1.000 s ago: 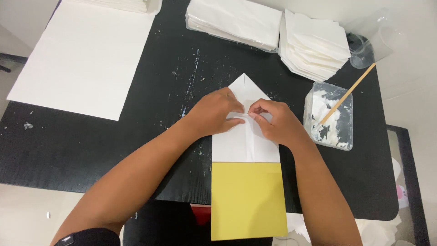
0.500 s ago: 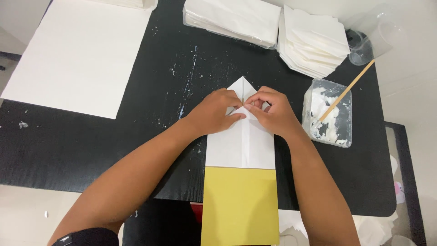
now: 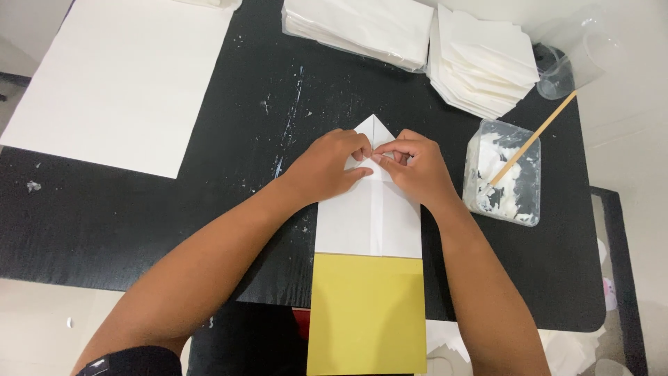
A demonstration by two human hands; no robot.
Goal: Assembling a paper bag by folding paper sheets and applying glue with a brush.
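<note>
Both hands, the left hand [image 3: 327,170] and right hand [image 3: 412,169], pinch the pointed far end of the paper bag [image 3: 369,230] lying mid-desk [image 3: 209,230]; light, thin, easily creased (best held by its folded edges).

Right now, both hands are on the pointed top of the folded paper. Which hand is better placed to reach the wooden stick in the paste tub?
Probably the right hand: the stick and tub lie on its side, close by. The left hand would have to cross over the folded paper.
</note>
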